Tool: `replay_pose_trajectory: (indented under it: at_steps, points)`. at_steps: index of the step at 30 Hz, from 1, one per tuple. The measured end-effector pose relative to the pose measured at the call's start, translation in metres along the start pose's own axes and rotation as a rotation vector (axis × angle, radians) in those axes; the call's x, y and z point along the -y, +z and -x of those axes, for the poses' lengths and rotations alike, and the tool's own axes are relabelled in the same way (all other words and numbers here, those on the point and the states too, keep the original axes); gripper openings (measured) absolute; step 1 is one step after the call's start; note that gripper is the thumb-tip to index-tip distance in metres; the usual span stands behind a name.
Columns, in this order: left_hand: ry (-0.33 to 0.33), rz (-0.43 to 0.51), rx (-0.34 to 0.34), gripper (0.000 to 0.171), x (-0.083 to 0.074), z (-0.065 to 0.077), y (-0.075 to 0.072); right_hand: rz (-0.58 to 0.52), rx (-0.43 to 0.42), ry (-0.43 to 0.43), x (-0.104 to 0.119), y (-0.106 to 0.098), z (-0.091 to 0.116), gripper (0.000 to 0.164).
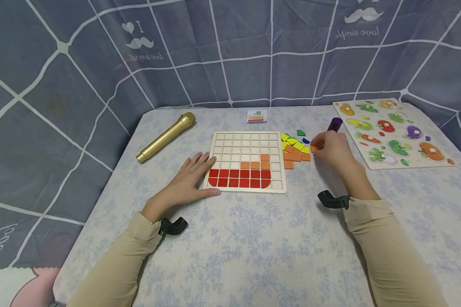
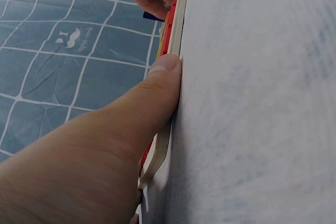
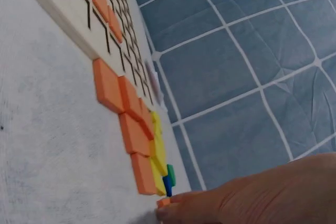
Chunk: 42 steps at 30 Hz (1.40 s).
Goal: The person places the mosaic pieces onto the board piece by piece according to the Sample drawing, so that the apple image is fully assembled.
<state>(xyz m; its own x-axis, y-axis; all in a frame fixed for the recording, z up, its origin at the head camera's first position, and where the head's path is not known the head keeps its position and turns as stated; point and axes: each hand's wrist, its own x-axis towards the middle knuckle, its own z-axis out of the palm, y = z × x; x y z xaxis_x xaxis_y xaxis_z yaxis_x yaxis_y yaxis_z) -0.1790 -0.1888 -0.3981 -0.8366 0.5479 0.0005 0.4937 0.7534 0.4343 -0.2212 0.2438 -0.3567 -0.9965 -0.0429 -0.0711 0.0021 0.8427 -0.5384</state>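
Note:
A pale wooden grid board (image 1: 246, 149) lies flat on the table. Red tiles (image 1: 239, 178) fill its two lowest rows apart from the rightmost column, and a few orange tiles (image 1: 255, 165) sit above them toward the right. My left hand (image 1: 190, 179) rests with spread fingers along the board's left edge, the thumb (image 2: 167, 72) against its near side. To the board's right my right hand (image 1: 333, 149) pinches an orange square tile (image 3: 164, 202) between thumb and finger. Beside it lies a pile of loose orange tiles (image 3: 135, 135) and yellow tiles (image 3: 158, 153).
A green piece (image 1: 301, 132) and a blue piece (image 1: 306, 140) lie behind the pile. A purple cylinder (image 1: 335, 124) stands behind my right hand, with a vegetable puzzle board (image 1: 392, 134) farther right. A picture card (image 1: 257, 116) and a gold microphone (image 1: 167, 137) are at the back.

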Motion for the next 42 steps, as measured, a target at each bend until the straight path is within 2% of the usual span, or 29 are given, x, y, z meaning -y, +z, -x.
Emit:
replay_pose_trajectory:
  at_steps: [8,12,17,23,28,34,42]
  points:
    - [-0.005,0.001,0.002,0.101,0.000,-0.001,0.001,0.059,-0.037,-0.040,-0.001,-0.001,0.003,0.026]
    - [-0.005,-0.002,0.002,0.100,0.001,-0.001,0.002,0.045,-0.055,-0.056,0.003,-0.004,0.004,0.028]
    - [-0.003,0.000,0.006,0.100,0.000,-0.001,0.001,0.013,-0.079,-0.156,0.016,-0.002,0.004,0.025]
    - [-0.003,0.003,0.010,0.101,-0.001,0.000,0.000,-0.011,-0.097,-0.264,0.033,0.018,0.002,0.026]
    - [-0.003,0.005,0.009,0.100,-0.001,0.000,0.000,-0.052,-0.080,-0.367,0.045,0.039,0.001,0.023]
    - [0.000,0.003,0.005,0.100,0.000,0.000,0.000,-0.087,-0.047,-0.417,0.059,0.055,0.007,0.022]
    - [0.001,0.003,0.005,0.101,0.000,0.001,0.000,-0.119,-0.023,-0.438,0.068,0.068,0.009,0.015]
